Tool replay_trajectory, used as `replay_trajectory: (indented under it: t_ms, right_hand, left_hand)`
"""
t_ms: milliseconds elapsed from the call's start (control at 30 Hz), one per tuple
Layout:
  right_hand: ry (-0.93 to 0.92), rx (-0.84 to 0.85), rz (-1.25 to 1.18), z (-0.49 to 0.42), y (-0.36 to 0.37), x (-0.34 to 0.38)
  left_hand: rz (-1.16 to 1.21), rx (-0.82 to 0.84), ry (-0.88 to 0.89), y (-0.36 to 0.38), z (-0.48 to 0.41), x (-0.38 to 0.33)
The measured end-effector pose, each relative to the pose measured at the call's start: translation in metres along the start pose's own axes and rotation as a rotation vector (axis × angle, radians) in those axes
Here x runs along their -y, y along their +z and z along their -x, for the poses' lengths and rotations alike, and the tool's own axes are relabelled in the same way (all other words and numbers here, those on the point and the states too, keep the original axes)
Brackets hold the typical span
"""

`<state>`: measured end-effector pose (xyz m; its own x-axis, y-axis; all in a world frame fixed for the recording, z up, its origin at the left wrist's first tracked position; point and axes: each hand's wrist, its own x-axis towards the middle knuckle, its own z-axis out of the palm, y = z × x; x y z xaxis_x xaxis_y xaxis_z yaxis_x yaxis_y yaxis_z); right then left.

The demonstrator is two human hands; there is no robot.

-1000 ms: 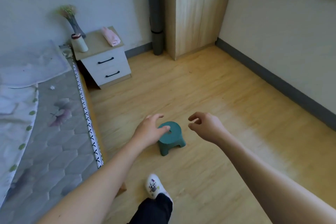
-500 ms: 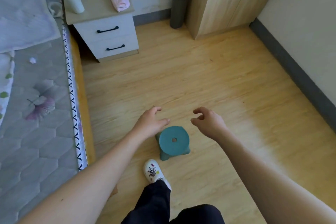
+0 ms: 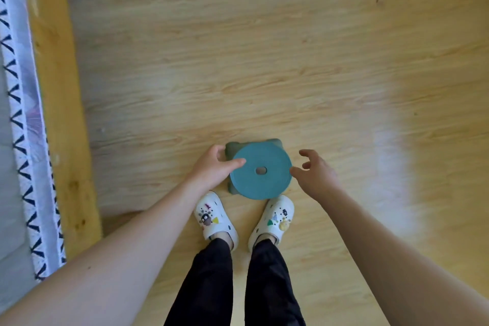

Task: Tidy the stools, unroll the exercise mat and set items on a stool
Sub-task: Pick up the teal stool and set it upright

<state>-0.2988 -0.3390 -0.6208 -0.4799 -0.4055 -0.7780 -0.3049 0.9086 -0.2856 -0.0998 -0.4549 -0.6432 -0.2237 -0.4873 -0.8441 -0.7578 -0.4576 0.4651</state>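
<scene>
A small teal stool (image 3: 267, 180) with a round seat and a centre hole stands on the wooden floor, seen from straight above, just in front of my feet. My left hand (image 3: 213, 169) is at the stool's left edge, thumb lying on the seat and fingers curling over the far rim. My right hand (image 3: 313, 173) hovers at the stool's right edge with fingers spread, thumb tip close to the rim; contact is unclear. The exercise mat is out of view.
The bed's wooden frame (image 3: 55, 92) and patterned mattress edge (image 3: 23, 124) run down the left side. My white clogs (image 3: 215, 216) stand directly behind the stool. Open wooden floor (image 3: 264, 47) stretches ahead and to the right.
The view has tilted down to look straight at the floor; nightstand and wardrobe have left view. Both hands have dropped to the stool's sides, and the left now touches its seat.
</scene>
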Motion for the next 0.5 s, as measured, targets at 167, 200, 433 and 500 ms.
replay_trajectory:
  t_ms: [167, 200, 433, 500]
  right_hand:
    - [0.059, 0.005, -0.007, -0.082, 0.052, -0.040]
    - [0.077, 0.009, -0.010, -0.094, 0.059, -0.047]
    - [0.182, 0.089, -0.096, -0.153, 0.106, -0.090]
    - [0.186, 0.095, -0.153, -0.163, 0.115, -0.092]
  left_hand:
    - [0.022, 0.017, -0.135, 0.038, -0.077, 0.052]
    - [0.036, 0.015, -0.165, 0.044, -0.091, 0.060]
    - [0.213, 0.073, -0.289, 0.088, -0.151, 0.099]
    - [0.262, 0.077, -0.294, 0.095, -0.157, 0.104]
